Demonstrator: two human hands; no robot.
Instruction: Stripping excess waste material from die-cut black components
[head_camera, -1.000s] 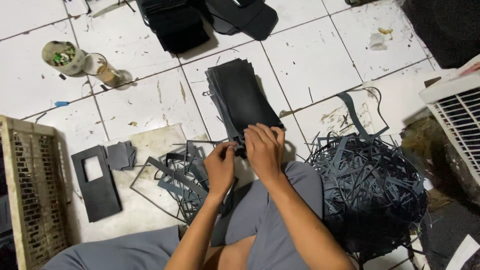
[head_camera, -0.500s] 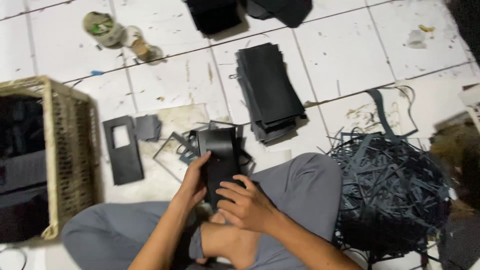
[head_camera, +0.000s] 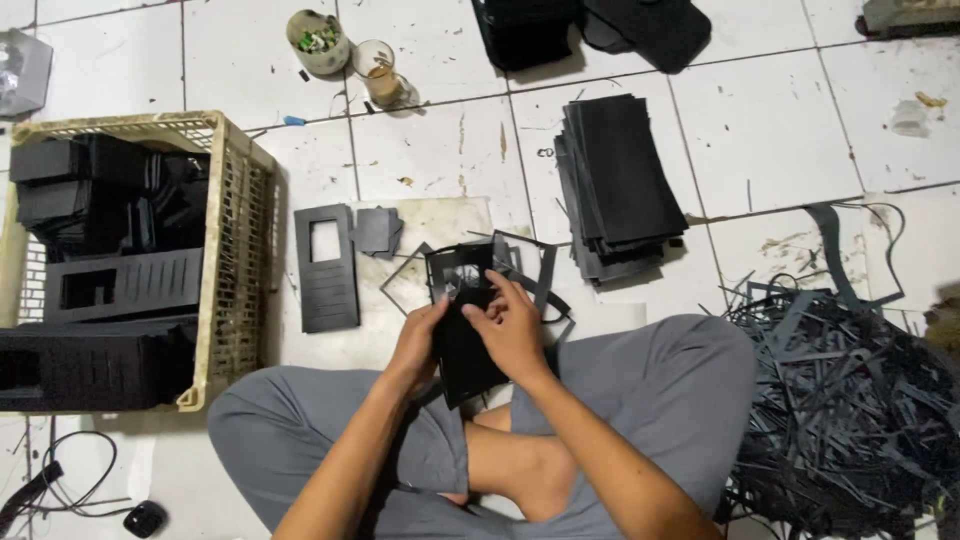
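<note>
We are sitting cross-legged on the white tiled floor, holding a flat black foam sheet with a rectangular window cut-out over our lap. Left hand is gripping its left edge, fingers closed on it. Right hand is pinching the upper middle. A stack of black foam sheets is lying ahead, a woven plastic basket left, black offcut strips right.
</note>
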